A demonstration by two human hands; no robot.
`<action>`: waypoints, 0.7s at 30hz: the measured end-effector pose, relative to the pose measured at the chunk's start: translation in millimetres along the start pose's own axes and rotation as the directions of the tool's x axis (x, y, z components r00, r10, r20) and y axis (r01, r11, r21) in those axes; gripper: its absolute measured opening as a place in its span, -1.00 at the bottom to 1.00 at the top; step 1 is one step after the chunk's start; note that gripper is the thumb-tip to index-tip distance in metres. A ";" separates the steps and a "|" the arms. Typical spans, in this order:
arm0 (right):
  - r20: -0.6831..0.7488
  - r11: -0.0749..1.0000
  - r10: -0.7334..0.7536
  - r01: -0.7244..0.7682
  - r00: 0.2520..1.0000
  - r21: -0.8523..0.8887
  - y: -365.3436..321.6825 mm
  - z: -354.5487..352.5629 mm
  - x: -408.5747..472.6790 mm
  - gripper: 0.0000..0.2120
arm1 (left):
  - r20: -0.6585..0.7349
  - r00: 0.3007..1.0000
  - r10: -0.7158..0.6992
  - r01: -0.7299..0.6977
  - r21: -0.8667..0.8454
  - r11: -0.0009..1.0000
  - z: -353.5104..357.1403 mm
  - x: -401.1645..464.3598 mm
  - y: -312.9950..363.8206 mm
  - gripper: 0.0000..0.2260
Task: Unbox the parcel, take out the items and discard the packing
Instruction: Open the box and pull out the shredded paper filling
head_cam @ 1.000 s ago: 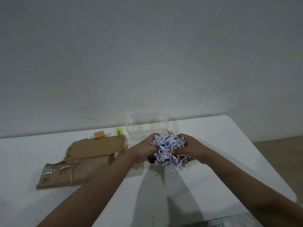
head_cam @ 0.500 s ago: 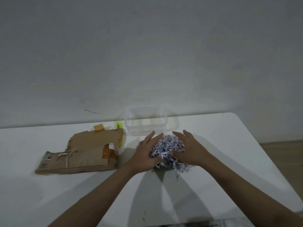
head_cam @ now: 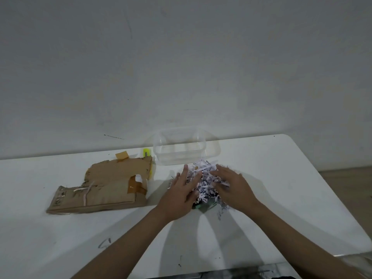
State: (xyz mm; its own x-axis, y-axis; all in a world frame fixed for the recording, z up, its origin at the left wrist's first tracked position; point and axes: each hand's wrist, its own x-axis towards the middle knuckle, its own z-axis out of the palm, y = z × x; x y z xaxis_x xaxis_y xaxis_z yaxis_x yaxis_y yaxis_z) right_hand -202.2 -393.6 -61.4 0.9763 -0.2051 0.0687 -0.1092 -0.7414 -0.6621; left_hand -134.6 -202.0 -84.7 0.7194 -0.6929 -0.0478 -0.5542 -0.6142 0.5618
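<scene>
A white table (head_cam: 281, 178) stands against a plain grey-white wall (head_cam: 181, 57), wooden floor (head_cam: 348, 184) beside it.

shredded paper (head_cam: 203, 182): hides green item (head_cam: 202, 207) | yellow object (head_cam: 147, 152): half behind cardboard (head_cam: 108, 184)

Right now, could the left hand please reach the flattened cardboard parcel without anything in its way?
Probably yes: the left hand rests on the shredded paper, with bare table between it and the cardboard parcel.
</scene>
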 end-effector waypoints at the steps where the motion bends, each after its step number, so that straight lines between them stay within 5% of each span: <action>1: -0.022 1.000 0.019 -0.020 1.000 -0.020 -2.9 -0.4 0.9 -0.68 | -0.046 0.999 0.025 -0.026 -0.021 0.999 -4.7 -2.5 3.1 -0.54; 4: -0.138 1.000 0.002 -0.004 0.990 -0.019 -20.2 -0.1 8.0 -0.73 | -0.217 0.970 0.107 -0.106 0.015 0.994 -21.5 -13.0 11.3 -0.54; 10: -0.339 0.961 -0.209 0.256 0.917 0.100 -88.7 17.8 27.0 -0.78 | -0.518 0.848 0.113 -0.107 0.042 0.993 -80.1 -39.5 -1.2 -0.63; 13: -0.284 0.949 -0.199 0.257 0.938 0.185 -128.7 39.9 31.4 -0.78 | -0.593 0.805 0.014 0.022 0.054 0.998 -119.1 -60.2 -29.2 -0.67; 21: 0.061 0.968 -0.136 0.119 0.989 0.219 -202.9 106.3 43.4 -0.68 | -0.456 0.839 -0.296 0.326 -0.013 0.945 -177.6 -124.0 -135.1 -0.60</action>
State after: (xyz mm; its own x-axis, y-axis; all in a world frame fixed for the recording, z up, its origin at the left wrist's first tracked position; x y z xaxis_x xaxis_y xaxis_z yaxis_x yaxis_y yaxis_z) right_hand -117.8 -184.1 -3.4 0.9916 -0.0636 0.1125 0.0517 -0.6029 -0.7962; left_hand -74.6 34.0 -8.0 0.9586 -0.2277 0.1707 -0.2841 -0.8011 0.5267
